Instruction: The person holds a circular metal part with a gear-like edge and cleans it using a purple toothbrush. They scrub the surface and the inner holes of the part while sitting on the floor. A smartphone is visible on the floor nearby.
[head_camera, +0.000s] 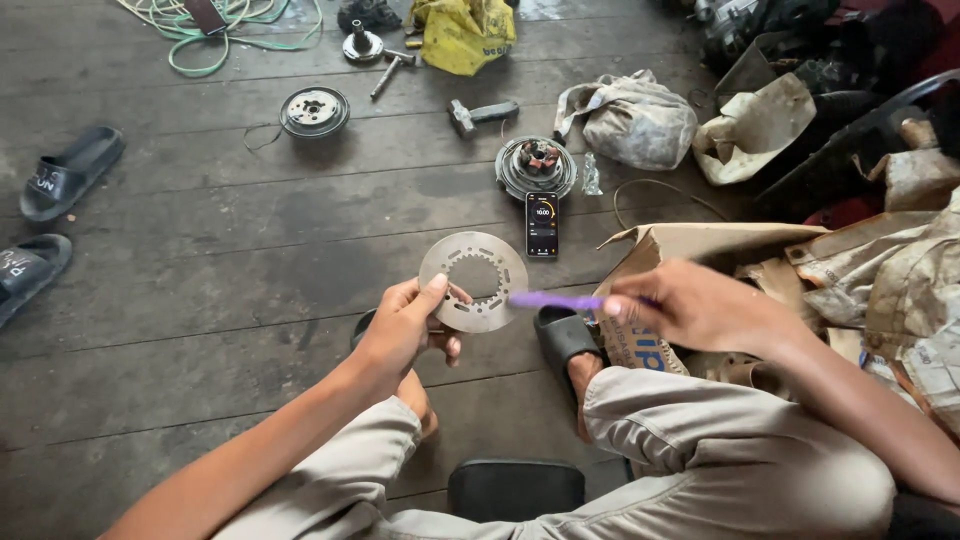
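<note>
My left hand (408, 325) grips a thin round metal plate (478, 272) with a toothed inner hole, holding it up by its lower left edge with the thumb on its face. My right hand (695, 305) holds a purple brush-like stick (555, 300), blurred, whose tip meets the plate's right edge. Both hands hover above my knees and my sandalled feet on the dark wooden floor (250, 260).
A phone (542, 223) with a lit screen lies just beyond the plate. Behind it sit a round clutch-like part (536, 167), a hammer (482, 113), another round part (314, 111), a rag bundle (630, 120) and a yellow bag (462, 32). Torn cardboard (680, 245) lies right, black sandals (70, 170) left.
</note>
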